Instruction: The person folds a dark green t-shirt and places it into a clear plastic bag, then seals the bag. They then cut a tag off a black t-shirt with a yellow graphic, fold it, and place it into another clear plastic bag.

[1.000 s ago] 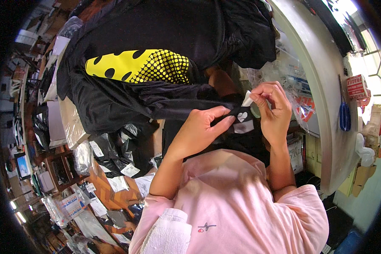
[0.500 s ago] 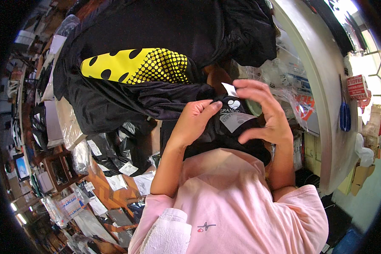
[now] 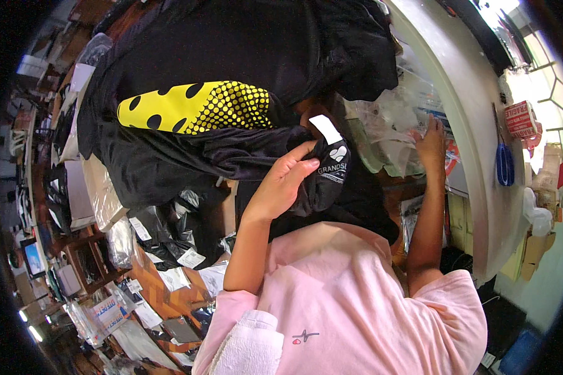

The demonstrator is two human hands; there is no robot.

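Observation:
My left hand [image 3: 281,181] pinches the neck part of a black T-shirt [image 3: 250,37], thumb on top near a printed white logo and lettering [image 3: 334,161]. Beside that print a blank white tag [image 3: 326,129] sticks up from the fabric. The shirt's big yellow print with black dots [image 3: 194,107] faces up, to the left of this hand. Over at the right, my right hand [image 3: 430,147] is stretched out beside crumpled clear plastic [image 3: 388,137]. Its fingers are apart, and I see nothing in them.
A pale curved panel edge [image 3: 475,125] runs along the right, with blue-handled scissors [image 3: 504,164] against it. Bagged packages with white labels [image 3: 191,257] lie at lower left on a wooden floor. A white towel [image 3: 247,340] hangs over my pink shirt.
My right hand has left the shirt's neck and swung out to the right. The translucent film piece seen over the neck print is gone from there. My left hand still grips the shirt.

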